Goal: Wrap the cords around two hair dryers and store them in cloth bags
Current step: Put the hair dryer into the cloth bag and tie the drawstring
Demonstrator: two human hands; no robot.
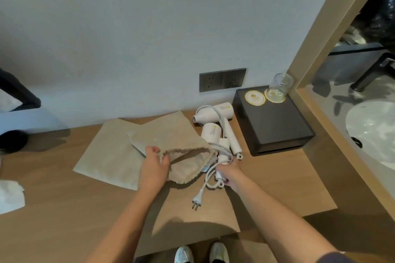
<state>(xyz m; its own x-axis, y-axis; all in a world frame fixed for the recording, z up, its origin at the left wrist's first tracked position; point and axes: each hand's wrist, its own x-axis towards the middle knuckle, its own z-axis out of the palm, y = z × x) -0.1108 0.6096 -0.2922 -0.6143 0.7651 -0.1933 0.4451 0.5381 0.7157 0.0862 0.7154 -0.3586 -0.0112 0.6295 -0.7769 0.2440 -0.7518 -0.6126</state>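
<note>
On the wooden counter, your left hand pinches open the near cloth bag while your right hand grips the near hair dryer by its handle beside the bag's mouth. Its cord lies loose. The far dryer and flat bag wait, so nothing looks stored yet.

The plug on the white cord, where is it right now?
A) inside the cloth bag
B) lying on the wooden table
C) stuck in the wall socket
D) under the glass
B: the plug lies loose on the wooden table, outside the cloth bag that the left hand holds open, while the right hand grips a hair dryer; the wall sockets are empty.
</note>
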